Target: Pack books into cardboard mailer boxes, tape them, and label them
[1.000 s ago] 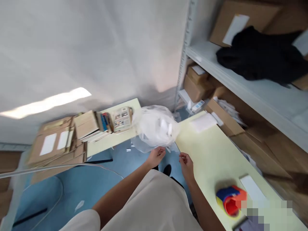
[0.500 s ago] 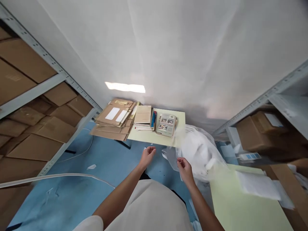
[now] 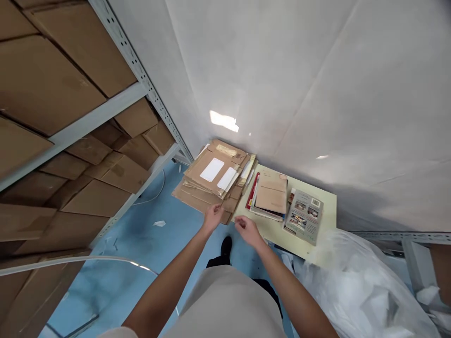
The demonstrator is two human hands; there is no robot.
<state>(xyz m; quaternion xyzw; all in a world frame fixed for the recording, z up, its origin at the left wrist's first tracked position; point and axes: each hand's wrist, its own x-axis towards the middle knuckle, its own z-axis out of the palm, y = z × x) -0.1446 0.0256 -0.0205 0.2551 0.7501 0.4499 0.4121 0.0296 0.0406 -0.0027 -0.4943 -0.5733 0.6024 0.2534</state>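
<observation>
The stack of flattened cardboard boxes lies at the left end of a pale yellow-green table, just ahead of the person's left hand. That hand overlaps the stack's near edge in view; whether it touches cannot be told. Its fingers are loosely curled, thumb close to them; whether they pinch anything is unclear. The right hand is just right of the stack's near corner, by the table edge, its fingers bent and tips drawn together; its grip cannot be told either.

The stack sits flat, turned at a slant, its near edge running down from left to right. The upper pieces look nearly square, so a long axis is hard to give. Two white labels lie side by side on top, their long sides pointing up to the right; any print is unreadable.

Right of the stack is a pile of books topped by a brown cover, then a grey magazine with photos and a barcode, its text too small to read. A clear plastic bag with white contents bulges beyond. Cardboard boxes fill the shelving at left.
</observation>
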